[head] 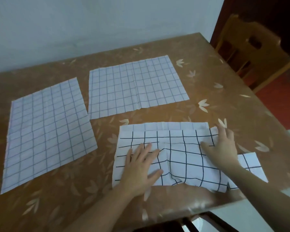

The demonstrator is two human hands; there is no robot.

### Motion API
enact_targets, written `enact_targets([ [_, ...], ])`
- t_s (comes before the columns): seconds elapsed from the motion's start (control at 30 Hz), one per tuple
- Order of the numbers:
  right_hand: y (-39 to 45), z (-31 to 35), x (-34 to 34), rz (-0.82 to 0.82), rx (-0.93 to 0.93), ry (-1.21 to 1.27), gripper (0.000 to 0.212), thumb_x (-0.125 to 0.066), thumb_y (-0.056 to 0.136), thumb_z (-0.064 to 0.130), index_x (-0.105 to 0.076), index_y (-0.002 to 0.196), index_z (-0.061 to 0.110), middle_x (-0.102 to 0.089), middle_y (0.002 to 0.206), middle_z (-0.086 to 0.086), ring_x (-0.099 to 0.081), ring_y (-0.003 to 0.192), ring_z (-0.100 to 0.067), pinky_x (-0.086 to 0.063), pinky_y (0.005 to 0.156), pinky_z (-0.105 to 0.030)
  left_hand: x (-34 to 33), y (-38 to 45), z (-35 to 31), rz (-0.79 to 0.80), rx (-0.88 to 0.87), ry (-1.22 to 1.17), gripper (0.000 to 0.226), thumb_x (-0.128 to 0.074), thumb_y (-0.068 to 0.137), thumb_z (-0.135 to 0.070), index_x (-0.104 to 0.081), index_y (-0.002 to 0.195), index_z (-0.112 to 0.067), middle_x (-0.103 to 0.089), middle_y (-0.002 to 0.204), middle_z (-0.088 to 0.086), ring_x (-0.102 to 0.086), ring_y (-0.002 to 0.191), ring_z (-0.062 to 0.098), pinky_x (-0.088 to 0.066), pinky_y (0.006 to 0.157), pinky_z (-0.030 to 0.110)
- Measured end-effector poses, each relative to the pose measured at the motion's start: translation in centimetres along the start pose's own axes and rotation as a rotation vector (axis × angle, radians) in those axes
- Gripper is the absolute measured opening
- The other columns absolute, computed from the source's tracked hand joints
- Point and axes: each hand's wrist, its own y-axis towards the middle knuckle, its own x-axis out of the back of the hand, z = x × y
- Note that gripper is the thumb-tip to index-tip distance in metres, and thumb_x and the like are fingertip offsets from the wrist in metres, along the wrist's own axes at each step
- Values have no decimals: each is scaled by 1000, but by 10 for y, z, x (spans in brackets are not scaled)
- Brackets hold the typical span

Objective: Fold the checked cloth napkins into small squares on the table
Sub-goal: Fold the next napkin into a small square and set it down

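Three white checked napkins lie on the brown table (208, 67). The near napkin (179, 164) is folded over on itself, dark grid side up, with a strip of its paler side showing along the far edge and a wrinkle in the middle. My left hand (141, 168) lies flat on its left part, fingers straight. My right hand (223, 148) presses flat on its right part, fingers spread. A second napkin (45, 133) is spread flat at the left. A third napkin (134, 86) is spread flat at the back centre.
The table has a leaf-patterned brown cover and stands against a pale wall. A wooden chair (251, 52) is at the far right corner. Another dark chair back (199, 221) shows below the table's near edge. Red floor is at the right.
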Motion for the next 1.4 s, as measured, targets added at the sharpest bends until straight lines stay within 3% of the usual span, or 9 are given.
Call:
enact_targets([
  [0.1,-32,1,-5,-190,448,-199,64,-63,84,42,-40,140,19,-36,144,-11,-36,130,-31,-27,105,-53,-8,-11,0,-5,-46,72,66,-22,91,-72,4,148,-52,6,161,-15,15,147,12,13,117,46],
  [0.27,-93,-8,-38,96,1027,-354,49,-62,79,42,-53,124,23,-54,127,-4,-48,118,-27,-32,104,-51,-12,-19,-2,12,-208,222,72,-35,89,-71,-18,151,-39,-16,161,-5,-9,149,24,-5,113,53],
  [0.4,-85,-14,-34,82,839,-424,56,-61,68,32,-51,122,26,-57,118,-3,-50,112,-26,-29,105,-47,-2,-20,9,12,-186,189,63,-38,93,-60,-24,150,-37,-13,161,-7,-4,149,19,-1,119,50],
  [0.5,-76,-21,-20,37,763,-441,45,-62,71,38,-51,114,28,-56,104,1,-53,102,-25,-26,104,-45,-4,-30,14,-83,-267,109,48,-58,87,-53,-58,129,-29,-46,147,-3,-34,141,19,-26,115,47],
  [0.6,-74,-24,-11,35,746,-451,34,-79,67,27,-60,95,26,-61,88,5,-62,87,-22,-30,102,-47,-10,-36,13,-191,-314,38,32,-74,77,-44,-70,103,-26,-62,125,-5,-49,126,17,-44,103,40],
  [0.77,-76,-14,-8,88,626,-404,22,-81,68,17,-66,83,22,-63,78,8,-65,74,-21,-36,94,-41,-4,-30,-3,-169,-252,-13,44,-82,65,-45,-70,103,-26,-65,110,-10,-58,110,14,-49,91,32],
  [1.0,-74,18,-8,181,484,-51,11,-55,92,31,-50,83,32,-59,75,11,-56,71,-8,-47,62,-30,10,-21,-10,-271,-213,15,56,-81,68,-21,-55,117,-27,-62,107,-7,-58,99,17,-41,88,30],
  [1.17,-74,30,-3,140,513,-66,13,-59,90,29,-51,81,32,-58,70,10,-55,65,-10,-48,59,-38,31,-20,15,-418,-205,24,17,-81,71,-9,-70,80,-19,-67,76,-7,-64,71,19,-38,76,30],
  [1.4,-90,30,-16,119,650,-429,31,-85,66,36,-63,85,29,-62,84,11,-60,79,-17,-39,74,-35,60,-52,42,-374,-128,23,20,-83,65,-5,-72,75,-17,-68,73,-5,-64,66,17,-51,65,30],
])
